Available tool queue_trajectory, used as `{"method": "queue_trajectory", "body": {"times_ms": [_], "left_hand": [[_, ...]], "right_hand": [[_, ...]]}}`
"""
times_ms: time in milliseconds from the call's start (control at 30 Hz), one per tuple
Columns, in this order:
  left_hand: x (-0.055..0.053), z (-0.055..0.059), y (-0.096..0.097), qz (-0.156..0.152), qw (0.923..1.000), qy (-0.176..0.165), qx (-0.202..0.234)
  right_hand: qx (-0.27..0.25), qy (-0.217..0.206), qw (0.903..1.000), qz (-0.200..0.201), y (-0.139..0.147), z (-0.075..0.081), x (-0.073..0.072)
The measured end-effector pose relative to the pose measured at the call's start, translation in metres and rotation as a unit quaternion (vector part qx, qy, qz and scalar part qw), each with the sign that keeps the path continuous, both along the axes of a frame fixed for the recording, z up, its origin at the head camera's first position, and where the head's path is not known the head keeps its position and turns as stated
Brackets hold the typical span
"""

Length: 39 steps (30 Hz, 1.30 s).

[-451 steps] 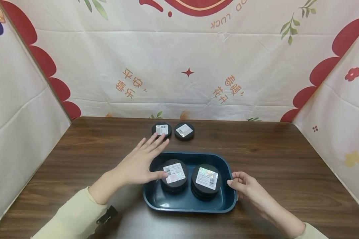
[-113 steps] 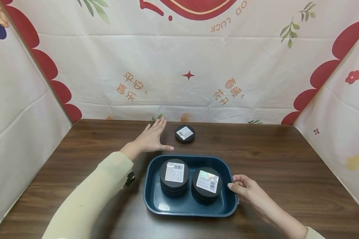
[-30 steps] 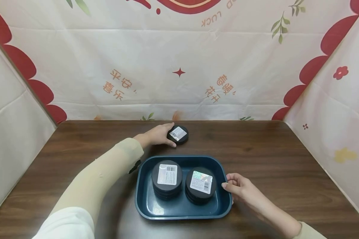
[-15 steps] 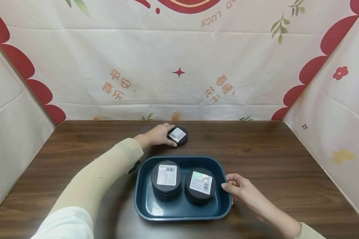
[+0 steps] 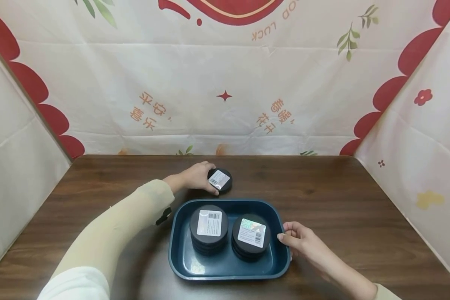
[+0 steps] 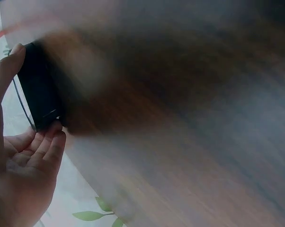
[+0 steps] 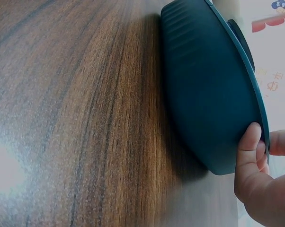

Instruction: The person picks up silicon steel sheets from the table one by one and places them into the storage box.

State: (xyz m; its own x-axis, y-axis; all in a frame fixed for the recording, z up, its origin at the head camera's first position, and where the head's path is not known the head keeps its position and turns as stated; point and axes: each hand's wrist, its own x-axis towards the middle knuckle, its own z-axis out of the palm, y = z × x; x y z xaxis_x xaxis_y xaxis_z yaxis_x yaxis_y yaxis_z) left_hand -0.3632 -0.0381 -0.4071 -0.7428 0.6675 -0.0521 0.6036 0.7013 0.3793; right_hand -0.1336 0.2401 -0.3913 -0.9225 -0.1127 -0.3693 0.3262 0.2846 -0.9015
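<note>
My left hand (image 5: 198,177) holds a round black disc-shaped container (image 5: 225,180) with a white barcode label, behind the tray. In the left wrist view, the thumb and fingertips press opposite edges of this black container (image 6: 38,87). My right hand (image 5: 303,239) pinches the right rim of a dark blue tray (image 5: 198,273); the right wrist view shows the fingers on the tray wall (image 7: 204,80). Inside the tray stand two stacks of similar containers, the left stack (image 5: 208,227) a little taller than the right stack (image 5: 251,235). Both tops carry white labels.
The wood-grain table (image 5: 322,196) reaches back to a white printed cloth (image 5: 225,71). More cloth hangs along the left and right sides. A black strap or device (image 5: 163,216) sits at the left sleeve.
Earlier, two containers lay behind the tray; one has since joined the left stack. My left hand has gripped the other and shifted it slightly toward the tray. The right hand stays put.
</note>
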Motion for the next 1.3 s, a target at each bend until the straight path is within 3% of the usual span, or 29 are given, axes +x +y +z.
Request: {"method": "queue_trajectory", "body": {"times_ms": [233,400,933,1167,1300], "left_hand": [[0.009,-0.007,-0.009,0.011,0.9999,0.005,0.005],[0.015,-0.003,-0.014,0.006,0.9997,0.007,0.023],[0.034,0.042,-0.004,-0.001,0.9973,0.005,0.073],[0.055,0.062,0.01,-0.043,0.9948,0.005,0.092],[0.07,0.07,0.018,-0.061,0.9929,-0.018,0.101]], "right_hand": [[-0.004,0.0,1.0,0.0,-0.002,-0.003,0.002],[-0.008,0.003,1.0,0.004,-0.003,-0.003,0.003],[-0.009,0.007,0.9999,0.008,-0.001,0.0,0.002],[-0.012,0.01,0.9998,0.01,0.001,0.0,0.002],[-0.014,0.011,0.9998,0.011,0.001,0.0,0.002]]}}
